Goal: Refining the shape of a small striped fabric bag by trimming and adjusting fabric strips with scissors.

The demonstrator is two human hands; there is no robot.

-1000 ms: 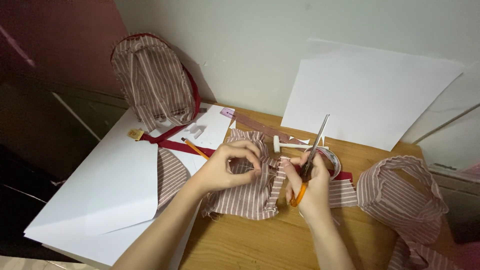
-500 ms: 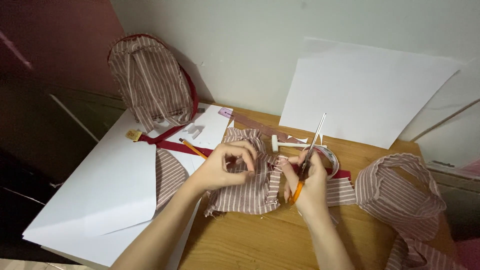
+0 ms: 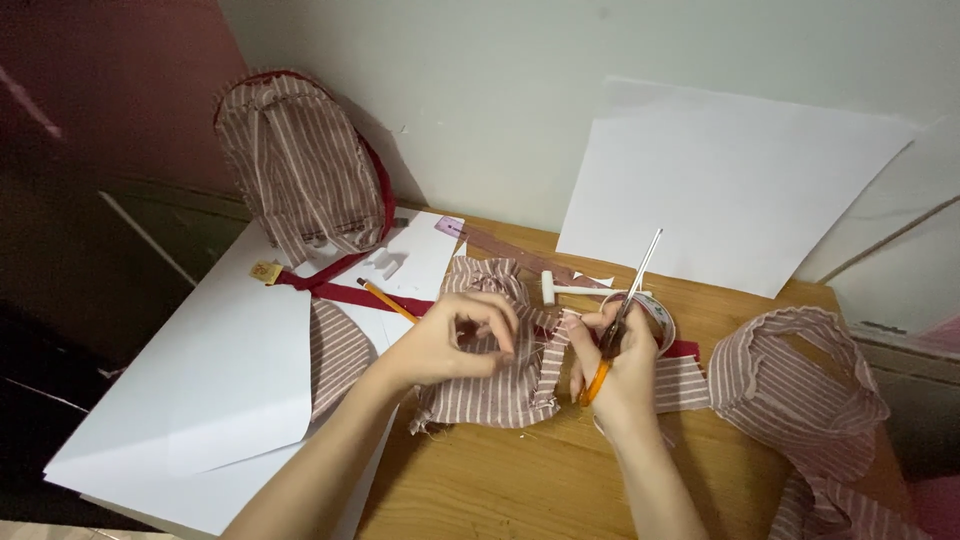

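We are pinching the striped fabric (image 3: 500, 385) with our left hand (image 3: 455, 340), its fingers (image 3: 500, 312) closed on a raised fold, much as a second ago. Our right hand (image 3: 618, 365) is gripping the orange-handled scissors (image 3: 615, 335), fingers wrapped tight through the handles, blades pointing up and away from us; they have tilted only a little since then, so we judge the snipping at the fold is continuing, not finishing. The fabric is lying under and between both hands on the wooden table (image 3: 520, 480). Beyond the right fingers a tape roll (image 3: 660, 312) and a small white hammer (image 3: 570, 290) are resting. Left of the left fingers lie a pencil (image 3: 385, 298), white paper sheets (image 3: 190, 390) and a striped backpack (image 3: 300, 160) against the wall. Right of us sits another striped piece (image 3: 800, 380).
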